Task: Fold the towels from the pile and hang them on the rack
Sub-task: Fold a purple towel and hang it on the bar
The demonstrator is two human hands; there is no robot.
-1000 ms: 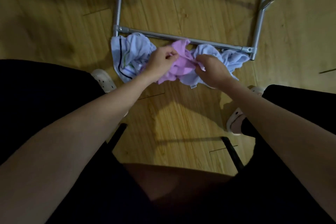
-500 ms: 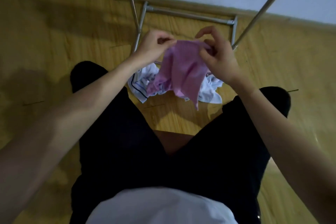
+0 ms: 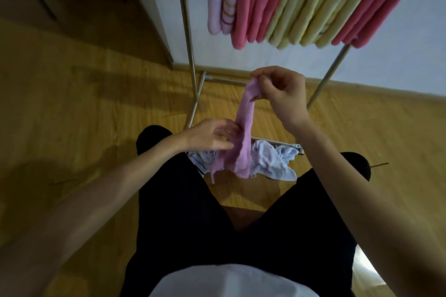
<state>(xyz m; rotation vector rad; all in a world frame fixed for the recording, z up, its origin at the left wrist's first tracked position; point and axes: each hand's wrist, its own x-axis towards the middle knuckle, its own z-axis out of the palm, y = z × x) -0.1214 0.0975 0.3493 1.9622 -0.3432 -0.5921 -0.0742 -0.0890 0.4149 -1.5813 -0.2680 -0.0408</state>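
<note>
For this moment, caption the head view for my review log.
Right hand pinches a lilac towel by its top while left hand touches it, above pale towels on wooden floor.

head cam | looks steeply down, forward | close above hands | single view

Floor [image 3: 84, 140]: yellowish wood-look planks, grain running roughly left-right, a few dark short marks on it. Back wall [image 3: 398, 38]: plain pale, bluish-white, meets the floor at a wood-toned skirting strip [image 3: 386, 90]. Upper left: dark brown panel [image 3: 79, 0], door or cabinet side, can't tell which, its pale edge next to the wall. Light dim and warm; soft broad shadows across the floor on the left, brighter patch at lower right edge. No window in view.
</note>
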